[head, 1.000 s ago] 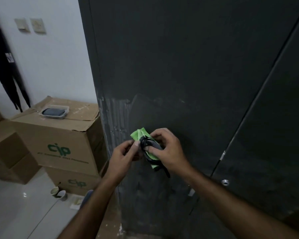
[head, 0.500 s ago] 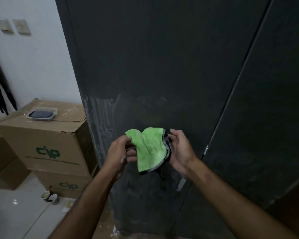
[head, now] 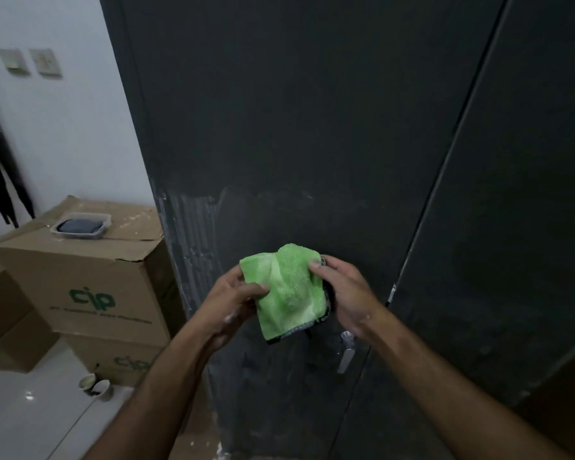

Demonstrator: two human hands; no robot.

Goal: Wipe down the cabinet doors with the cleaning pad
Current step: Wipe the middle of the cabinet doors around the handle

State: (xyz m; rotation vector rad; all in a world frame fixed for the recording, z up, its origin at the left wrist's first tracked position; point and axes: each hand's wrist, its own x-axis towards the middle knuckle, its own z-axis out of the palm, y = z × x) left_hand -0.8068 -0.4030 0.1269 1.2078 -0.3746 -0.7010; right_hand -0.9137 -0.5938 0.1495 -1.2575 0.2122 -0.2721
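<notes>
pad: green fluffy microfibre cleaning pad [head: 287,290] with a dark edge was held spread out in front of the dark grey cabinet door [head: 296,127], between both hands; lower edge hung free; could not tell if it touched the door.
left hand: left hand [head: 234,298] pinched the pad's left edge, thumb on the green face, other fingers curled behind it.
right hand: right hand [head: 344,292] gripped the pad's right edge, thumb tip on the upper right corner, remaining fingers wrapped behind the fabric.
door surface: pale vertical streaks [head: 193,227] ran down the left part of the door, just left of the pad; the rest was matte and dark.
second door: another dark grey cabinet door [head: 512,194] stood to the right, split from the first by a thin seam; a small metal fitting [head: 345,358] sat near the seam, below the right hand.
left side: large brown cardboard box [head: 90,280] with a green printed logo stood beside the cabinet, stacked on a second box of the same kind [head: 120,360].
on box: clear shallow plastic tray [head: 80,225] with something dark grey inside sat on the upper box's top.
floor: two small cups [head: 95,386] sat on the pale glossy floor [head: 20,410], near the lower box.
far wall: two beige wall switches [head: 30,63] on the white wall, upper left.
</notes>
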